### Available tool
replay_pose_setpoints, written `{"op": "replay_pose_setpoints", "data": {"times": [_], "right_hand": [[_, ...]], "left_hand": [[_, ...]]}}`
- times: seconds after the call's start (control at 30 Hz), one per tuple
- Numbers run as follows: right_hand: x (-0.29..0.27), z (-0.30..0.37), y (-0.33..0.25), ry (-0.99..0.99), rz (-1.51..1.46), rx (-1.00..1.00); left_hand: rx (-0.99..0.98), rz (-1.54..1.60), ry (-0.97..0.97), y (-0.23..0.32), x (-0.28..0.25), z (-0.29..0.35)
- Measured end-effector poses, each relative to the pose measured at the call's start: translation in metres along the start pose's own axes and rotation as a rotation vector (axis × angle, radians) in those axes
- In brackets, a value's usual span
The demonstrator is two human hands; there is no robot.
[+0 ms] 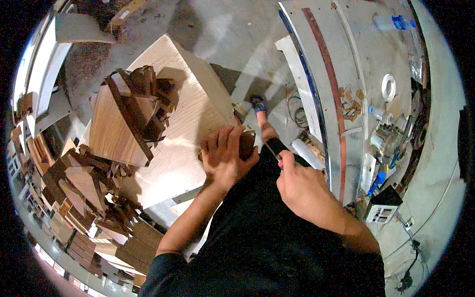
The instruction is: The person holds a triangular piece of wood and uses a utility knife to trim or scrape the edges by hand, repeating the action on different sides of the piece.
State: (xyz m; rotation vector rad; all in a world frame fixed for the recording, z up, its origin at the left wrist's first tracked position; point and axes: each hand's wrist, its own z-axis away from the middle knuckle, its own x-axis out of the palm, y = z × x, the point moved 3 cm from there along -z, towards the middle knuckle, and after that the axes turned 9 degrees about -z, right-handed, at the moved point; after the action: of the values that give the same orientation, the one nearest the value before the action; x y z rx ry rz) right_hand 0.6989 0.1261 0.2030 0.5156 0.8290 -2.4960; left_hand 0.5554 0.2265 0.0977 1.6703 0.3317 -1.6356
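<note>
My left hand (222, 153) lies palm down over a dark brown wood piece (247, 144) at the near right edge of a pale wooden table (183, 121). Its thumb and fingers straddle the piece and hold it against the top; most of the piece is hidden under the palm. To the right of the table, in front of my body, my right hand (307, 188) is closed around a slim tool (280, 162) with a red part and a thin dark length pointing up and left. The tool's exact kind cannot be made out.
A heap of dark brown wood pieces (116, 126) sits on the table's left. More wood offcuts (84, 185) pile up beyond its left side. On the right runs a long grey surface (329, 29) with a white tape roll (388, 87) and a black-and-white box (384, 205).
</note>
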Motion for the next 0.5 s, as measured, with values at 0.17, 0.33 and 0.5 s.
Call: {"op": "replay_pose_setpoints", "data": {"times": [0.17,0.33,0.5], "right_hand": [[0.001,-0.009,-0.014,-0.034,0.054,0.001],[0.008,-0.017,-0.016,-0.04,0.182,0.024],[0.016,-0.02,-0.01,-0.037,0.225,0.056]], "left_hand": [[-0.033,0.029,0.026,-0.002,0.006,0.002],[-0.016,0.105,0.123,-0.001,-0.004,-0.005],[0.018,0.102,0.133,-0.002,-0.004,-0.006]]}}
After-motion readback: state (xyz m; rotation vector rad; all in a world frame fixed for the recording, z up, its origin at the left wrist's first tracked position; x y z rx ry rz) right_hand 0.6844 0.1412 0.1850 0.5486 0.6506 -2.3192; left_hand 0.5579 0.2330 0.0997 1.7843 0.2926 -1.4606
